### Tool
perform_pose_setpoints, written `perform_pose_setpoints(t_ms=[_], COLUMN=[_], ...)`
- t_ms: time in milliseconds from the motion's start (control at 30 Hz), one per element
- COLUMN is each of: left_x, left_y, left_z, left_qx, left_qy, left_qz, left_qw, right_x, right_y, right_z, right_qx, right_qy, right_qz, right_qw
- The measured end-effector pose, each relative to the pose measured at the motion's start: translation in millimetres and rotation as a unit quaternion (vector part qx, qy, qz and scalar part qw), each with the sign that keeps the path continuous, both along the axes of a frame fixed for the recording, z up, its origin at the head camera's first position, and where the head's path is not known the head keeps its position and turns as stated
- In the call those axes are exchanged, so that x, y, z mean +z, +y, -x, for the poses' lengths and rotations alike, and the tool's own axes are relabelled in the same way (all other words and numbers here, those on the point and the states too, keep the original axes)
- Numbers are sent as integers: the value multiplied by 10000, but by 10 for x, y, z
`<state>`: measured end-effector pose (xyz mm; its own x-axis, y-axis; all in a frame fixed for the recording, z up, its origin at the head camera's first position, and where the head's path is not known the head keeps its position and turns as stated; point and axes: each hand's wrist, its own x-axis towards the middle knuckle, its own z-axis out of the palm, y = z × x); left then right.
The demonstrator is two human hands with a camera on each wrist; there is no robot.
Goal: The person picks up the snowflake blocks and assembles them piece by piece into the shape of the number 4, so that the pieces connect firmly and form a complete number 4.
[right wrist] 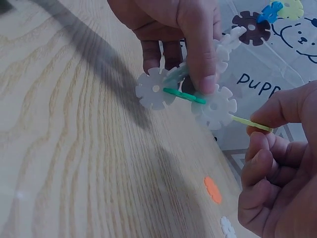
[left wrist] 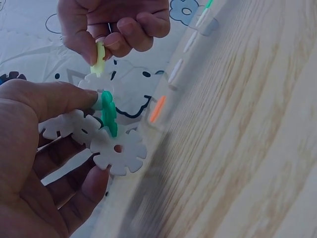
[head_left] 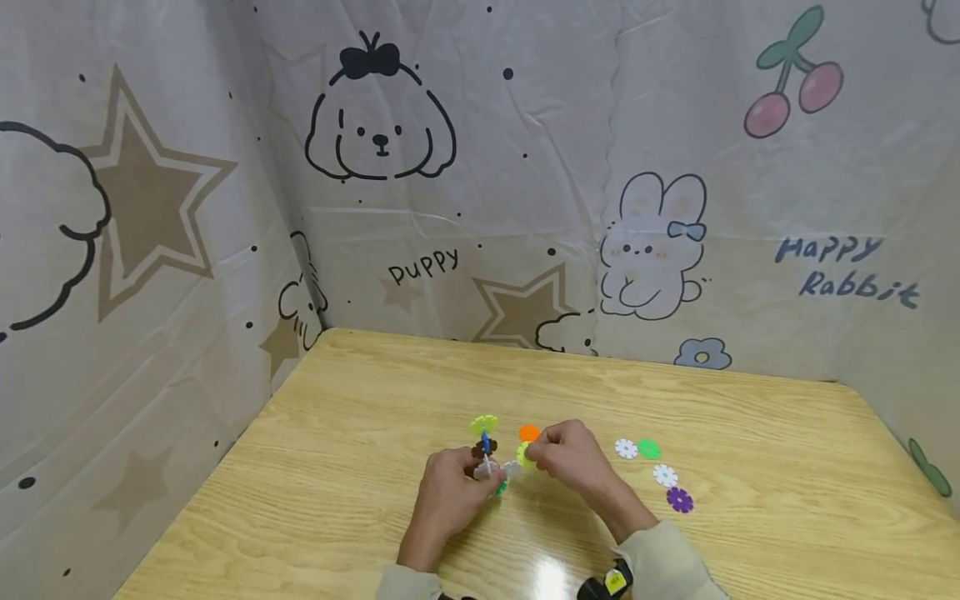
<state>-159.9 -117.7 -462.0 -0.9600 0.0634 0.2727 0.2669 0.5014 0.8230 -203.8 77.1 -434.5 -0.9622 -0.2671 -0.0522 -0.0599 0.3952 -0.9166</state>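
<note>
My left hand grips a joined build of notched plastic snowflake discs by its white pieces. A green disc links two white discs, one of them a white disc facing the left wrist camera. At the build's far end are a brown disc, a blue disc and a yellow-green disc. Between thumb and fingers, my right hand pinches a yellow disc, its edge right at the rim of a white disc on the build.
On the wooden table lies an orange disc just beyond the hands. To the right are a white disc, a green disc, another white disc and a purple disc. Printed curtains border the table.
</note>
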Motion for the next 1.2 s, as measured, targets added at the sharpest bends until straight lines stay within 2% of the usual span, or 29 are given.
perform_pose_setpoints(t_ms=[367,533,867,967,1200], left_x=[-7,-4,-11,-16,-7], left_y=[35,46,70,75,105], left_z=[7,2,-4,-12,-31], left_qx=[157,126,250,348,795], left_qy=[-49,-78,120,147,267], left_qz=[17,15,112,159,112], left_qw=[9999,9999,9996,9992,9964], right_x=[9,6,-33,-39,-32], right_y=[-10,-17,-43,-56,-86], right_z=[3,-5,-51,-60,-68], right_qx=[-139,-129,-65,-96,-278], right_qy=[-26,-4,-12,-10,143], right_qz=[-56,-62,335,403,380], right_qw=[9999,9999,9994,9991,9988])
